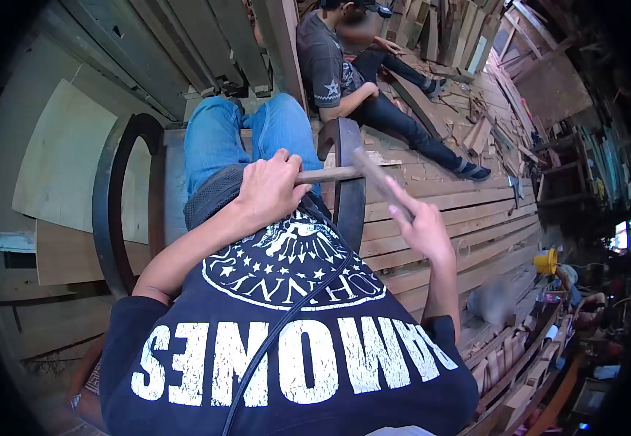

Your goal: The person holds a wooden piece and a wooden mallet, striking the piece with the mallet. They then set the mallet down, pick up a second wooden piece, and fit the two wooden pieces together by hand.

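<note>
My left hand (270,182) rests at my waist, fingers wrapped round one end of a slim wooden stick (326,175). The stick points right, across a dark curved wooden chair arm (349,196). My right hand (426,229) grips a flat wooden bar (379,178), slightly blurred, its thumb and index finger along the near end. The bar slants up and left, and its far end overlaps the stick's right end in this view. A second dark curved chair arm (103,196) stands left of my lap. My jeans-clad legs (214,138) lie between the two arms.
Another person (326,69) sits on the slatted wooden floor (450,218) ahead, legs stretched right. Wood scraps (479,134) lie beyond those legs. Tall boards (177,43) lean at upper left, near a pale plywood sheet (68,156). A yellow container (545,261) is at right.
</note>
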Demonstrator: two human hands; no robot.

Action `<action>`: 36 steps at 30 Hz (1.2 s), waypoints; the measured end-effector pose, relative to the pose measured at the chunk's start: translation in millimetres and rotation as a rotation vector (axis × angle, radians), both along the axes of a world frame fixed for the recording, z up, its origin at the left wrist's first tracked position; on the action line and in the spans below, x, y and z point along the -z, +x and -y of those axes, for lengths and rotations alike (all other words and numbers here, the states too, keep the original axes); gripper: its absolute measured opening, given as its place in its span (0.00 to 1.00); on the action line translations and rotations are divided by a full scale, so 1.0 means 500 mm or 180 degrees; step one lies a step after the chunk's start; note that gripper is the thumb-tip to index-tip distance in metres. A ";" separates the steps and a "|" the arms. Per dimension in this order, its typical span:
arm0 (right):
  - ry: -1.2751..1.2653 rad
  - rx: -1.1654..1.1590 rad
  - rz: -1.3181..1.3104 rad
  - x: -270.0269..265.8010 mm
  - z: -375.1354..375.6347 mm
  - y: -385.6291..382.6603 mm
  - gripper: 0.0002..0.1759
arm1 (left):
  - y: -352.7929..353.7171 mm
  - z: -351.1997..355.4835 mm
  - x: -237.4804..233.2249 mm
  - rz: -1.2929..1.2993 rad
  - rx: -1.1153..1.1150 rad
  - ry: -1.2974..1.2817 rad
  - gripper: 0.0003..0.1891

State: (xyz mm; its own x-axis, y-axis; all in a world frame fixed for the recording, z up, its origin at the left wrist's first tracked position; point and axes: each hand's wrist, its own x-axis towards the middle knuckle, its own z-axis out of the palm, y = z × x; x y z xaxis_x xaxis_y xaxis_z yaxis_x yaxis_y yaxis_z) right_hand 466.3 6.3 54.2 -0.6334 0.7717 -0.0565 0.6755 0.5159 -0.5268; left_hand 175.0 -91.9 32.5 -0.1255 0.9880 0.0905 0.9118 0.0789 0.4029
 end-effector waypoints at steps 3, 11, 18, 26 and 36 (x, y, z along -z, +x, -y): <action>0.0118 0.0541 0.0687 -0.012 -0.005 0.000 0.34 | 0.001 -0.006 -0.002 0.0024 -0.0020 -0.0005 0.17; -0.0271 0.0405 0.0362 -0.026 -0.003 0.008 0.33 | -0.004 -0.001 0.004 -0.0146 0.0106 0.0201 0.15; -0.0462 0.0063 -0.0145 -0.010 -0.003 0.015 0.33 | -0.005 -0.001 -0.003 -0.0058 0.0038 0.0058 0.16; -0.0074 0.0415 -0.1157 0.001 -0.026 -0.005 0.34 | -0.013 0.001 0.005 -0.0067 0.0132 0.0164 0.17; 0.0296 0.0371 0.0049 0.039 -0.140 -0.067 0.34 | -0.018 0.008 0.005 0.0007 0.0101 0.0100 0.18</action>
State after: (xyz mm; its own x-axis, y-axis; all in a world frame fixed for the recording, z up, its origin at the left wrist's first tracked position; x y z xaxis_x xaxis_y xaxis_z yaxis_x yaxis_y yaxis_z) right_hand 433.0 76.1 34.8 -0.5389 0.8423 0.0097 0.7413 0.4797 -0.4694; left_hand 166.1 -95.7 29.8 -0.0942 0.9881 0.1212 0.9128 0.0371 0.4068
